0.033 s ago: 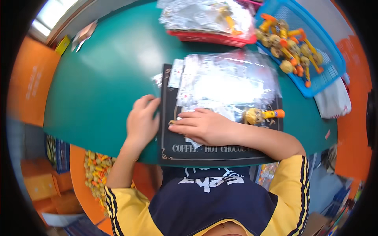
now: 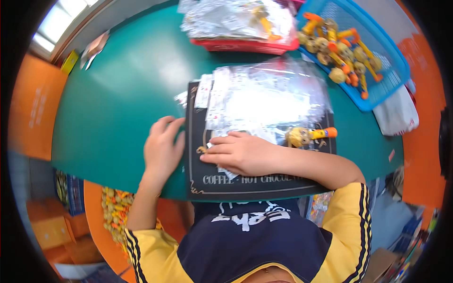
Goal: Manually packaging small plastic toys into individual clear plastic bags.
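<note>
On the green table lies a dark mat (image 2: 264, 186). It carries a spread of clear plastic bags (image 2: 306, 92) with small printed slips (image 2: 217, 96) along their left side. My right hand (image 2: 240, 153) rests flat across the mat, fingers stretched leftward over some slips; what lies beneath the palm is hidden. Just left of the mat's edge, my left hand (image 2: 163, 146) touches the table, fingers slightly bent and thumb apart, with nothing visible in it. Beyond my right forearm, a toy (image 2: 302, 137) with a round tan head and a yellow-and-orange handle lies on the bags.
A red basket (image 2: 245, 45) at the back is heaped with bagged slips (image 2: 226, 21). The blue basket (image 2: 398, 78) at the back right holds several similar toys (image 2: 347, 52). Below the table at left, an orange container (image 2: 94, 198) holds many small yellow-and-orange pieces (image 2: 115, 210).
My left hand has drawn slightly left, away from the mat's edge. My right hand stays in place on the mat. The whole view has shifted a little.
</note>
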`<state>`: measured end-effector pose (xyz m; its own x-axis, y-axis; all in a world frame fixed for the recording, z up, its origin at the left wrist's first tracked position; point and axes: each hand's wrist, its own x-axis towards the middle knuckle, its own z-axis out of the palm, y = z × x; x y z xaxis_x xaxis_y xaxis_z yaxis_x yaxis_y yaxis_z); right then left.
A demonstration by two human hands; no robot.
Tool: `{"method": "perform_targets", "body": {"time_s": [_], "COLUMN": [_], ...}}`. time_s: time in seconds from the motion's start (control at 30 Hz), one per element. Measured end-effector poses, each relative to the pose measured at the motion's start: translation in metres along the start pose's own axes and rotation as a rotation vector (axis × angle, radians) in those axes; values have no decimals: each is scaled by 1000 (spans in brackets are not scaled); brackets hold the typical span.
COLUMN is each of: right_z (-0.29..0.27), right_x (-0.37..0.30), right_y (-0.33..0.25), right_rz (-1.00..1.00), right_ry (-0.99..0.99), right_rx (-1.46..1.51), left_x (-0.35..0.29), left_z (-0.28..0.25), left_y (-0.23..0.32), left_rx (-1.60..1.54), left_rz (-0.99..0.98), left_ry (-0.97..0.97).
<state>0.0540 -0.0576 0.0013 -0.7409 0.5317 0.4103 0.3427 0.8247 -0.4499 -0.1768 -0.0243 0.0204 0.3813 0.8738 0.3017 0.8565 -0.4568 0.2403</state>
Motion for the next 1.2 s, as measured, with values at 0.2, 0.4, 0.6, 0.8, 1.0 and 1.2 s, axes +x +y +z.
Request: {"method": "perform_targets", "body": {"time_s": [0.2,0.4,0.6,0.8,1.0,1.2], "right_z": [-86,-150,-150,-134,-88,-77], "right_x": [-32,-121,-154,-136,-106,-106], "right_y": [-15,-5,14,27,37,41], "right_rz": [176,694,856,928,1030,1076], "right_ry": [-147,2,40,526,674,844], "right_rx": [211,-64,114,844,1588,1570], "left_x": [29,72,97,75,74,84], "left_z": [-23,-1,56,48,60,53], "left_y": [13,63,102,117,116,123], "left_rx": [-113,-276,-292,-151,-302,-205], "left_rz": [83,550,898,870,828,647], "left_ry": [78,-197,-332,-410,-331,-571]}}
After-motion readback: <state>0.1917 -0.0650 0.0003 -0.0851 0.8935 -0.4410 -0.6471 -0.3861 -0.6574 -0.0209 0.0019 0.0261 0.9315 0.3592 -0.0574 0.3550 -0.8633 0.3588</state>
